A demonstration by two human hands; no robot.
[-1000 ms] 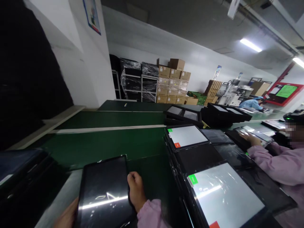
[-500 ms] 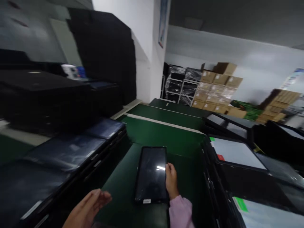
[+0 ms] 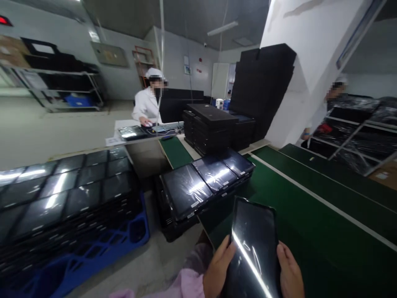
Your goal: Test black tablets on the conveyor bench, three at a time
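Observation:
Between both hands I hold a dark tablet, its glossy screen facing up and streaked with light reflections; its lower end runs out of the picture. My left hand grips the left edge, thumb against the rim. On the opposite edge my right hand is closed, with its fingers mostly hidden behind the tablet. Just beyond and to the left, several film-covered tablets lie in a row on top of a stack beside the green work surface.
On the left, a blue pallet bears many stacked dark tablets. Black foam trays stand ahead beside a white pillar. A person in white sits at a desk; another person stands near wrapped racks at right.
My view has swung left, bringing the pallet and the seated person into sight. My left hand, free before, now grips the tablet, which is lifted nearer to me.

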